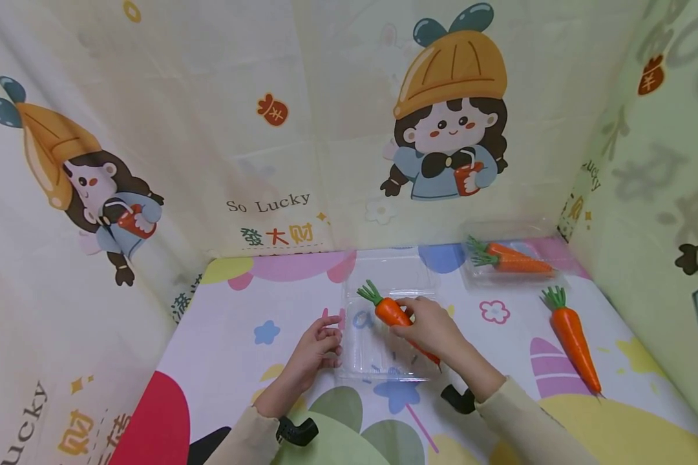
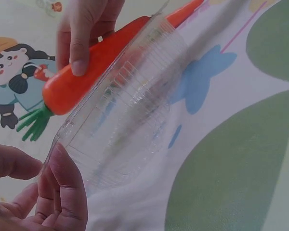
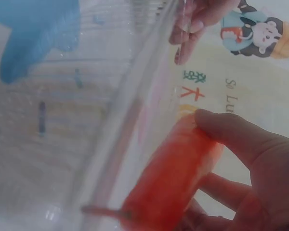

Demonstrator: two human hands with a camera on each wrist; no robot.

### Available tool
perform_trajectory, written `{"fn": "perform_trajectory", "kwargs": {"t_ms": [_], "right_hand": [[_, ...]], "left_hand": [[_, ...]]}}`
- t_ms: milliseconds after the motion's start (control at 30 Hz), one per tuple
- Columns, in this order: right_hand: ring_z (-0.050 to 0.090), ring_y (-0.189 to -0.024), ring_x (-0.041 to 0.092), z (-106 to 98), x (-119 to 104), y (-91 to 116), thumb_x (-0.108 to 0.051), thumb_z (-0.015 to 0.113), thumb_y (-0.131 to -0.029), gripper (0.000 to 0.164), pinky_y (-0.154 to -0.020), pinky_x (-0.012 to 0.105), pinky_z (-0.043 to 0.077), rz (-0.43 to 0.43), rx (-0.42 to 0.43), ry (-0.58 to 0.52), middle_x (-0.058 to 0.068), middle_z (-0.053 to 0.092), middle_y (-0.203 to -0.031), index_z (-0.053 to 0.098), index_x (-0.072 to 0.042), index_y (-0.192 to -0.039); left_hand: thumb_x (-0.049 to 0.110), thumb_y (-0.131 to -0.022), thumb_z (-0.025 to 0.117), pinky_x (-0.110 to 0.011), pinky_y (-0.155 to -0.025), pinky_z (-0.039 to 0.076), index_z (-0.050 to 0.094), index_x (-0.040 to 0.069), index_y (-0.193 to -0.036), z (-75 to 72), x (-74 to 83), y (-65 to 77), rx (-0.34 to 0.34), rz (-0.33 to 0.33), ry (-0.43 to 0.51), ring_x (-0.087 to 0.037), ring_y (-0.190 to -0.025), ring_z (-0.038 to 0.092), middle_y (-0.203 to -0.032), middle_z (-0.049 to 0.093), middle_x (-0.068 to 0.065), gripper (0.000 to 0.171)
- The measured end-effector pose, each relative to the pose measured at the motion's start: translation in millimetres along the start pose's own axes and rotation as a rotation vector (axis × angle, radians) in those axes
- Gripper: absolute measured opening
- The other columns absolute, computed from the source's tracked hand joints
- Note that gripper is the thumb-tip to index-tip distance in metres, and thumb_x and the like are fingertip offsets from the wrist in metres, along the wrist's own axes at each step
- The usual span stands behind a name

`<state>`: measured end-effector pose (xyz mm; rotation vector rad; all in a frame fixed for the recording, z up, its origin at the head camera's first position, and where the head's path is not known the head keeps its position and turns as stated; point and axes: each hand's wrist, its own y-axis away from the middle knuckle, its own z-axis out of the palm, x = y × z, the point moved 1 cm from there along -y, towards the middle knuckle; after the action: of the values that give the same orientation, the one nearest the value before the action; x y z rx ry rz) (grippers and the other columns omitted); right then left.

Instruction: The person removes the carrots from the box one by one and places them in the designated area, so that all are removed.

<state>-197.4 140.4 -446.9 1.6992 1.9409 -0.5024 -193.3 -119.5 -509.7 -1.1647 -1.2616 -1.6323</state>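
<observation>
I have the right hand (image 1: 427,325) curled round a carrot (image 1: 390,312) over the open clear box (image 1: 355,363); the left hand (image 1: 317,349) pinches its edge at nine o'clock. From that box, a loose carrot (image 1: 574,345) lies on the surface (image 1: 221,342) at three o'clock, a filled box (image 1: 512,279) at two.

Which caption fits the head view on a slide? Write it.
Right hand holds an orange carrot over an open clear plastic clamshell box, left hand at its left edge.
</observation>
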Motion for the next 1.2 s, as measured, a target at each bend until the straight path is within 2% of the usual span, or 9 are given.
{"fn": "perform_trajectory", "kwargs": {"t_ms": [167, 500, 900, 1200], "right_hand": [[0.058, -0.083, 0.02, -6.0, 1.5, -1.2, -0.033, 0.085, -0.084, 0.059, -0.069, 0.03, 0.053, 0.024, 0.009, -0.032, 0.009, 0.069, -0.107, 0.067, -0.012, -0.136], [0.06, -0.082, 0.021, -16.8, 5.7, -0.8, -0.037, 0.082, -0.086, 0.06, -0.068, 0.03, 0.055, 0.075, 0.007, -0.078, 0.009, 0.071, -0.106, 0.066, -0.001, -0.132], [0.062, -0.073, 0.02, -30.2, 14.4, 5.6, -0.035, 0.08, -0.088, 0.059, -0.062, 0.03, 0.059, 0.123, 0.006, -0.15, 0.014, 0.069, -0.105, 0.063, 0.002, -0.132], [0.063, -0.074, 0.02, -38.5, 25.8, 11.6, -0.036, 0.08, -0.088, 0.062, -0.062, 0.03, 0.059, 0.167, -0.001, -0.166, 0.016, 0.067, -0.107, 0.059, 0.001, -0.133]], "left_hand": [[0.003, -0.1, 0.057, -0.023, -0.06, 0.056, 0.042, 0.001, -0.147, 1.2, 1.0, 0.5, -0.002, 0.002, -0.003, -0.011, -0.074, 0.058, -0.102, 0.057, -0.006, 0.049], [0.004, -0.099, 0.058, -0.023, -0.059, 0.056, 0.042, 0.0, -0.147, 2.4, 1.9, 1.1, 0.0, 0.005, -0.012, -0.011, -0.075, 0.058, -0.1, 0.057, -0.004, 0.051], [0.004, -0.1, 0.058, -0.024, -0.059, 0.055, 0.042, 0.0, -0.147, 1.7, 1.5, 0.5, 0.005, -0.005, -0.014, -0.011, -0.074, 0.058, -0.102, 0.057, -0.007, 0.05], [0.005, -0.101, 0.057, -0.023, -0.06, 0.055, 0.042, 0.001, -0.146, 1.4, 2.0, 1.9, 0.004, -0.011, -0.017, -0.011, -0.075, 0.058, -0.102, 0.057, -0.006, 0.047]]}}
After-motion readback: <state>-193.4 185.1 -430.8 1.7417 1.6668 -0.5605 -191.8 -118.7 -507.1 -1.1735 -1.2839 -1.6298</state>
